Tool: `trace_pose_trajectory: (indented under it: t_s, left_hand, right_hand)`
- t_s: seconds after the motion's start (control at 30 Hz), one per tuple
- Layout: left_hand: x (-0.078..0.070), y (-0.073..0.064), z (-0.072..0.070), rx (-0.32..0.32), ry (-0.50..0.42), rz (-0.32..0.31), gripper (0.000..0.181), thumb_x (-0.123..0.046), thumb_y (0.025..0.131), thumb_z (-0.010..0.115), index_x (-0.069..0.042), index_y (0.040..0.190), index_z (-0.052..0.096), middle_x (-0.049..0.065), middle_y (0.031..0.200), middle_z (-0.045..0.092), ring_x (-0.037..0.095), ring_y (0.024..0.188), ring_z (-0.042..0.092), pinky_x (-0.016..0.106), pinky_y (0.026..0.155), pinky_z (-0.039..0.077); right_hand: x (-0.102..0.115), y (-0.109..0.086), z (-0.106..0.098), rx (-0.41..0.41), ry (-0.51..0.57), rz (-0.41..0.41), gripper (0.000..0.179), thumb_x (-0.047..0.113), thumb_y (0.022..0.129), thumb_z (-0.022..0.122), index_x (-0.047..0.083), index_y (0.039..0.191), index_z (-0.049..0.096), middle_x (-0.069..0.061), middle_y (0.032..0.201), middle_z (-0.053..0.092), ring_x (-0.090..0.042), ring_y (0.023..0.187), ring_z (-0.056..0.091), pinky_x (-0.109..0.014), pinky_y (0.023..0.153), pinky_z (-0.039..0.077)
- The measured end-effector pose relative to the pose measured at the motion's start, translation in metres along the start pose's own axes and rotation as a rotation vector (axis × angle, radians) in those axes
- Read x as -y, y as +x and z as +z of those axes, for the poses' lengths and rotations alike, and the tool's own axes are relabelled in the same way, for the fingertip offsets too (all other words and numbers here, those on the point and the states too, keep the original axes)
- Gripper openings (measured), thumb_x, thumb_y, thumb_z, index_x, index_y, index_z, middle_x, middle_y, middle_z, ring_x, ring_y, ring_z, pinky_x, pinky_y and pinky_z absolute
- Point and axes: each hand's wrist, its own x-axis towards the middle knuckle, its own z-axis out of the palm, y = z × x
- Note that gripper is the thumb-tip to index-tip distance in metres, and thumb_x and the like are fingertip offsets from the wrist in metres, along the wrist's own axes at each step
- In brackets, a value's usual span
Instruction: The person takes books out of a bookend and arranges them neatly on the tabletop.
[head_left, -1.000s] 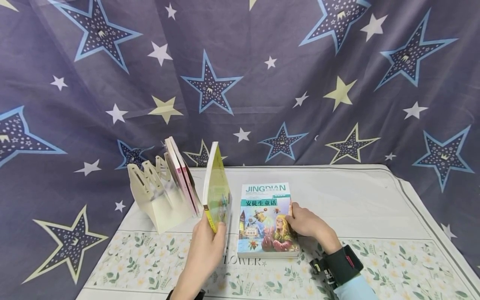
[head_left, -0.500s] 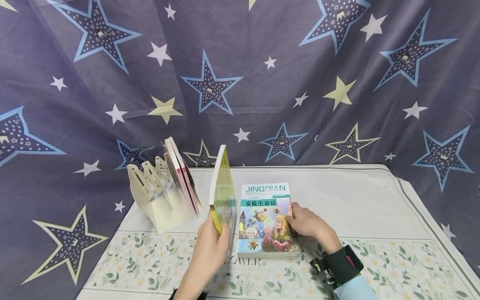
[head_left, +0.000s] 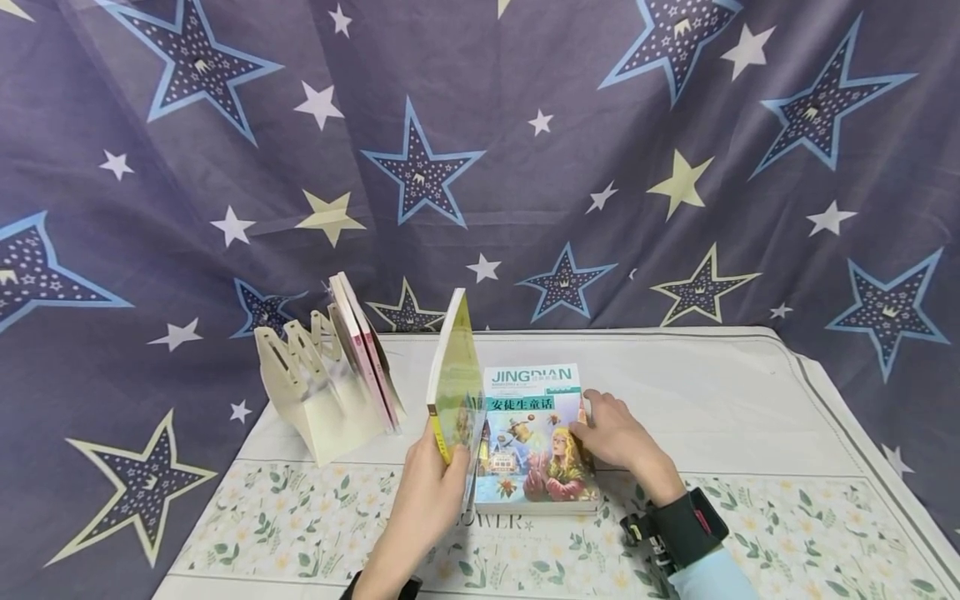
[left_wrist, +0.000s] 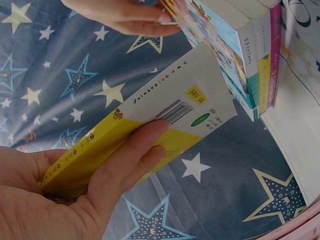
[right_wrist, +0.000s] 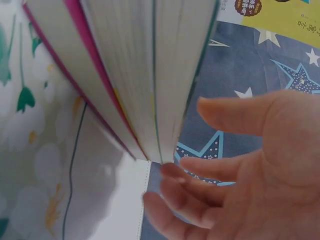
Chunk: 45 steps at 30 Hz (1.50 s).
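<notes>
My left hand (head_left: 431, 487) grips a thin yellow-and-white book (head_left: 455, 367) by its lower end and holds it upright, side-on in the head view. In the left wrist view its back cover with a barcode (left_wrist: 172, 112) shows, with fingers lying across it. Just right of it a stack of several books (head_left: 528, 450) lies flat on the table, topped by a picture-covered paperback with teal lettering. At the stack's right side is my right hand (head_left: 618, 429). Its fingers are spread beside the page edges (right_wrist: 135, 75) in the right wrist view, pinching nothing.
A cream desktop book rack (head_left: 330, 425) stands at the left of the table, with two pink-spined books (head_left: 363, 350) leaning in its right slot. A floral mat (head_left: 795, 525) covers the table's front part. Behind hangs a star-patterned curtain (head_left: 525, 208).
My left hand has carried the yellow book to the right, close to the stack's left side. The right hand's fingers have loosened from the stack's right edge and lifted slightly.
</notes>
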Motion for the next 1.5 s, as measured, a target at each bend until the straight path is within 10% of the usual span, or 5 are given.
trace_pose_trajectory:
  t_s: [0.47, 1.5]
  left_hand:
    - [-0.009, -0.002, -0.001, 0.033, -0.002, 0.007, 0.058, 0.003, 0.103, 0.052, -0.006, 0.158, 0.038, 0.025, 0.143, 0.061, 0.04, 0.131, 0.059, 0.057, 0.107, 0.045]
    - [-0.021, -0.001, 0.005, 0.089, -0.056, 0.06, 0.085, 0.004, 0.1, 0.054, -0.026, 0.168, 0.013, 0.026, 0.149, 0.054, 0.042, 0.132, 0.057, 0.062, 0.101, 0.049]
  right_hand:
    - [0.016, 0.005, 0.004, -0.246, 0.169, -0.233, 0.033, 0.014, 0.105, 0.064, 0.001, 0.135, 0.064, -0.014, 0.119, 0.066, -0.028, 0.101, 0.056, -0.046, 0.085, 0.048]
    - [0.043, 0.003, 0.015, -0.125, 0.227, -0.399, 0.051, 0.029, 0.113, 0.051, 0.009, 0.16, 0.044, -0.012, 0.15, 0.055, -0.024, 0.11, 0.054, -0.049, 0.09, 0.047]
